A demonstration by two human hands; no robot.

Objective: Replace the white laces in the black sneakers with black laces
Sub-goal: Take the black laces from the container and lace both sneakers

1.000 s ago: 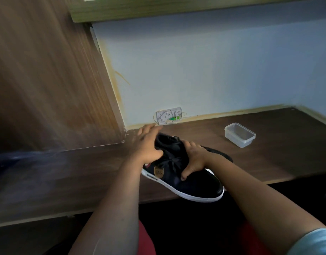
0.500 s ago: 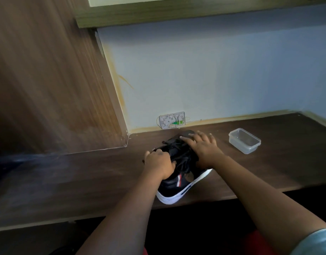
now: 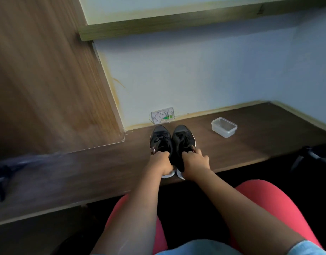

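Two black sneakers with white soles stand side by side on the dark wooden desk (image 3: 250, 144), toes pointing at the wall. My left hand (image 3: 161, 162) grips the heel end of the left sneaker (image 3: 161, 139). My right hand (image 3: 194, 161) grips the heel end of the right sneaker (image 3: 183, 139). Both shoes carry dark laces over their tongues. The heels are hidden under my hands. No white lace is in view.
A clear plastic container (image 3: 223, 127) sits on the desk to the right of the shoes. A small white wall plate (image 3: 163, 117) with wires is behind the toes. A tall wooden panel (image 3: 48, 80) stands at the left. My red-clad knees are below the desk edge.
The sneakers were stacked and lying at an angle under both hands; now they stand parallel, toes to the wall, one hand at each heel. The camera has tilted downward.
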